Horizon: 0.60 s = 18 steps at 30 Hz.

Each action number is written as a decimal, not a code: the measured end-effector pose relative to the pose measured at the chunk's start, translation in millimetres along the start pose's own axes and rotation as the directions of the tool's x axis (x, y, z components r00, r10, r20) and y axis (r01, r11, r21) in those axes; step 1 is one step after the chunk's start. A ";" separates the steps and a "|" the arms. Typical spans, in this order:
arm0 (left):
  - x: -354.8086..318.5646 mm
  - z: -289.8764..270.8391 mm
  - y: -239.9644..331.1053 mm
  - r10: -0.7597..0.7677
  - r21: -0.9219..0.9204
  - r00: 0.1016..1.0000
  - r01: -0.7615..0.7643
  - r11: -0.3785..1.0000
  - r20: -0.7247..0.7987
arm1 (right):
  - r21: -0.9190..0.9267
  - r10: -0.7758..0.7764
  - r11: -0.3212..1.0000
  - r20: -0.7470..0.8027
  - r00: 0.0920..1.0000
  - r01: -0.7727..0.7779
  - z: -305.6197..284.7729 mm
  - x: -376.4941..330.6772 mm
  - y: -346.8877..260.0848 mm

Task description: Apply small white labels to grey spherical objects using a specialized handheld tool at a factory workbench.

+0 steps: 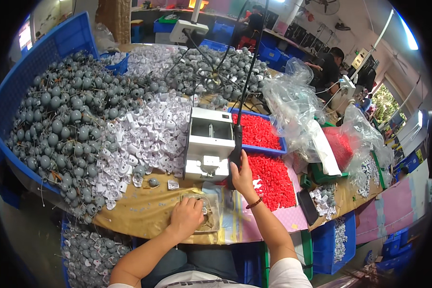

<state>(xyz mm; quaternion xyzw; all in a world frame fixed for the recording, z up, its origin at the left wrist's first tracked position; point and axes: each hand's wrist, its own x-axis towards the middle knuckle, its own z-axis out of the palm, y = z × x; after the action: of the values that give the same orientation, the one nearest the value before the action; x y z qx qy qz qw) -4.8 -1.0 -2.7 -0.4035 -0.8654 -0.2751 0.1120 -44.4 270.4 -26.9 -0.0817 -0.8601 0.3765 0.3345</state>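
Observation:
My right hand (242,175) is closed around the lower part of a black electric screwdriver (237,144), which stands upright below its hanging cord. My left hand (186,218) rests on a small square fixture board (211,225), its fingers curled over a small part at the board's middle. What those fingers pinch is mostly hidden. Just beyond both hands stands a white-and-grey box-shaped machine (209,144), probably a screw feeder, with an open top compartment. One grey round housing (153,182) and a white plastic piece (173,184) lie on the brown table cover left of the board.
Grey round housings (57,127) with wires fill a big blue bin at left. White plastic parts (149,132) are heaped beside them. Small red parts lie in a blue tray (284,146) and in a pile (271,185). Transparent bags (293,96) stand at right. A co-worker (329,72) sits beyond.

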 end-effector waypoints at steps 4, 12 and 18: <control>1.7 0.0 0.4 -0.005 -0.050 1.000 0.005 0.999 0.013 | 0.323 0.213 0.912 0.154 0.965 -0.253 -5.4 14.8 6.9; 1.2 -0.5 -0.6 -0.022 -0.100 1.000 0.023 0.995 0.006 | 0.784 0.295 0.590 0.013 0.956 -0.193 -50.3 34.6 -78.7; 1.0 -2.3 1.2 -0.040 -0.142 0.999 0.041 0.989 0.008 | 0.833 -0.076 0.552 -0.007 0.997 0.048 -45.7 51.5 -151.7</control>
<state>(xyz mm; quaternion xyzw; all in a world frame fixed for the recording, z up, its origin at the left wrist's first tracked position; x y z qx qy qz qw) -4.5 -1.0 0.0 -0.3934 -0.8520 -0.3373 0.0751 -37.8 211.0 128.6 0.1217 -0.5875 0.7271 0.3336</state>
